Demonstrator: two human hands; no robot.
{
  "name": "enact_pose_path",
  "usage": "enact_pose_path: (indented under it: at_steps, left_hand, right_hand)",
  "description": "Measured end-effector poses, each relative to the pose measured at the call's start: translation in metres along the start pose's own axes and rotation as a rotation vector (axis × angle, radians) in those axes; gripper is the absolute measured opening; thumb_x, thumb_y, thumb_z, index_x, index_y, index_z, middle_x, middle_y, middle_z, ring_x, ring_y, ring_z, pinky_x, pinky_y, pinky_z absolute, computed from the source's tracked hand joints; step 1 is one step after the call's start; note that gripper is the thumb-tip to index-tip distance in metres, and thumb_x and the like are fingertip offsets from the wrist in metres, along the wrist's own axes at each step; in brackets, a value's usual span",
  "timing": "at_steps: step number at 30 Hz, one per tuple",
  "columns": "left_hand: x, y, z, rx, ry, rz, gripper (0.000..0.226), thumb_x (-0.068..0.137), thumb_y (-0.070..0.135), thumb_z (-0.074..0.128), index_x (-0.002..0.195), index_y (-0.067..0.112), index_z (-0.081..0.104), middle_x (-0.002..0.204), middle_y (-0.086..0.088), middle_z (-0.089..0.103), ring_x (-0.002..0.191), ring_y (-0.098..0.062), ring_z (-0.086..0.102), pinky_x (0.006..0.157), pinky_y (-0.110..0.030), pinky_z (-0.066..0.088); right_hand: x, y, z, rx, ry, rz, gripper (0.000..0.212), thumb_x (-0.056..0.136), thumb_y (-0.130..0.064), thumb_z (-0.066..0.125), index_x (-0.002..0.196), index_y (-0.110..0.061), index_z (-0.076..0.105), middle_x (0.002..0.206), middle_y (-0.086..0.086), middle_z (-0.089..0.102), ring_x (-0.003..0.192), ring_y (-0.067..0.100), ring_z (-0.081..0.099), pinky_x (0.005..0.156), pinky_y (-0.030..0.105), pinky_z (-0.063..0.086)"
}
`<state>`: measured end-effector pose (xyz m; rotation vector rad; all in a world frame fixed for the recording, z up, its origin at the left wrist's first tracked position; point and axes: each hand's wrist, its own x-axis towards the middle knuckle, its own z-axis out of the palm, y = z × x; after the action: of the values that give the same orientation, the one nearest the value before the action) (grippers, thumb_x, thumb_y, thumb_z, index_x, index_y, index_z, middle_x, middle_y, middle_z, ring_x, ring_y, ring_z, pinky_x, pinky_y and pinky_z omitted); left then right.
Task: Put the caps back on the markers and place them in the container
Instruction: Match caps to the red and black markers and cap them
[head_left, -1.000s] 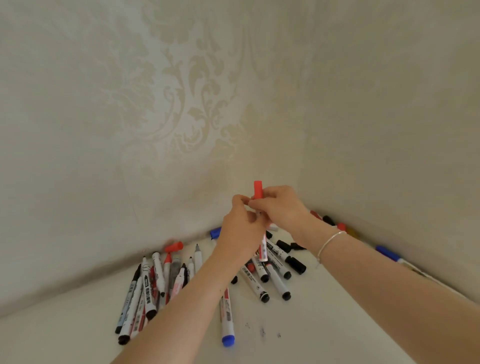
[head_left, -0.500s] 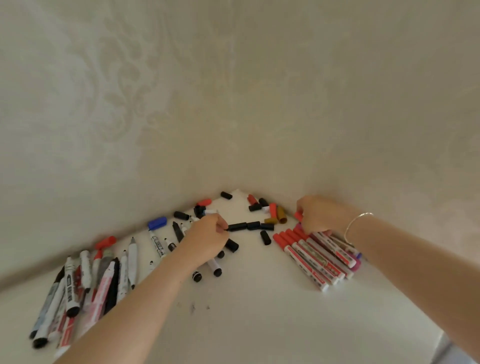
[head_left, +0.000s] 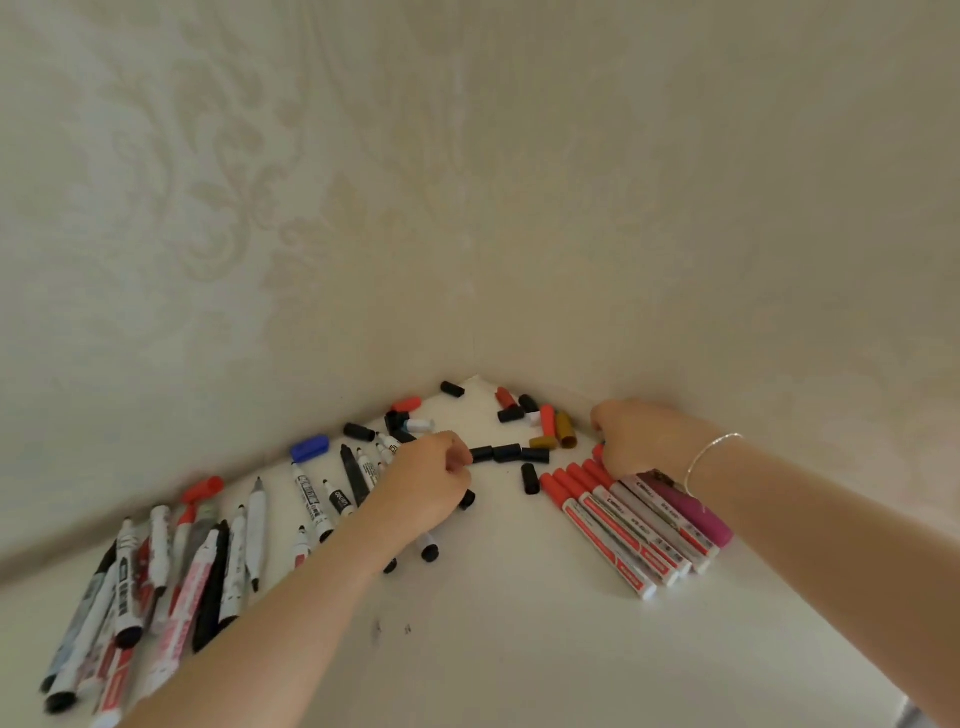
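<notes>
The red marker capped a second ago now lies in the red row (head_left: 613, 525) under the right hand (head_left: 641, 439), whose grip I cannot tell, while the left hand (head_left: 426, 486) pinches a black cap (head_left: 482, 454); no container shows.

Uncapped markers (head_left: 156, 571) at left, loose caps (head_left: 506, 453) behind in the corner, capped markers (head_left: 623, 530) at right

— Is the light strong?
— No, soft and even, a little warm. Shadows are faint.
— And sharpness?
— Slightly blurred everywhere; the wide lens bends the wall (head_left: 260, 208) edges.
</notes>
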<state>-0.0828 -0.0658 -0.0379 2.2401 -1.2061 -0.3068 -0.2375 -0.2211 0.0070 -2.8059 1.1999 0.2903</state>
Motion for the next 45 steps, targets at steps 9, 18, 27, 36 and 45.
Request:
enact_pose_path:
  at_steps: [9, 18, 27, 36, 45]
  left_hand:
    - [-0.015, 0.028, 0.020, 0.077, -0.217, 0.333, 0.024, 0.093, 0.025, 0.055, 0.113, 0.029, 0.067, 0.102, 0.009, 0.059, 0.086, -0.001, 0.055, 0.079, -0.015, 0.044]
    - [-0.021, 0.047, 0.032, 0.072, -0.315, 0.448, 0.030, 0.093, 0.024, 0.050, 0.120, 0.025, 0.065, 0.107, 0.000, 0.064, 0.094, -0.014, 0.057, 0.096, -0.037, 0.043]
    - [-0.002, 0.020, 0.007, -0.062, -0.281, 0.323, 0.028, 0.093, 0.021, 0.053, 0.115, 0.028, 0.069, 0.113, 0.008, 0.066, 0.077, 0.003, 0.050, 0.069, -0.004, 0.035]
    - [-0.003, -0.004, -0.001, -0.102, -0.255, 0.240, 0.028, 0.093, 0.020, 0.052, 0.112, 0.028, 0.071, 0.105, 0.011, 0.066, 0.073, 0.005, 0.053, 0.063, -0.003, 0.037]
    - [-0.005, -0.005, -0.005, -0.107, -0.230, 0.244, 0.027, 0.094, 0.020, 0.051, 0.111, 0.028, 0.070, 0.103, 0.009, 0.065, 0.078, 0.003, 0.054, 0.064, -0.004, 0.037]
  right_hand:
    - [0.039, -0.029, -0.007, 0.125, 0.224, -0.070, 0.029, 0.093, -0.014, 0.052, 0.122, -0.011, 0.056, 0.114, 0.009, 0.060, 0.098, 0.022, 0.059, 0.084, 0.032, 0.052]
    - [0.071, -0.052, 0.009, 0.019, 0.249, -0.038, 0.019, 0.091, -0.008, 0.046, 0.110, -0.010, 0.049, 0.103, 0.008, 0.059, 0.086, 0.023, 0.058, 0.067, 0.031, 0.047]
    - [0.081, -0.063, 0.006, -0.027, 0.220, 0.045, 0.030, 0.092, -0.016, 0.051, 0.120, -0.007, 0.045, 0.109, 0.008, 0.060, 0.088, 0.023, 0.057, 0.067, 0.029, 0.043]
    - [0.086, -0.068, 0.020, -0.074, 0.280, 0.085, 0.025, 0.094, -0.014, 0.047, 0.119, -0.009, 0.046, 0.115, 0.008, 0.059, 0.103, 0.025, 0.060, 0.069, 0.030, 0.041]
    - [0.088, -0.067, 0.017, -0.200, 0.267, 0.094, 0.025, 0.096, -0.013, 0.049, 0.118, -0.014, 0.057, 0.118, 0.004, 0.060, 0.106, 0.022, 0.061, 0.072, 0.027, 0.043]
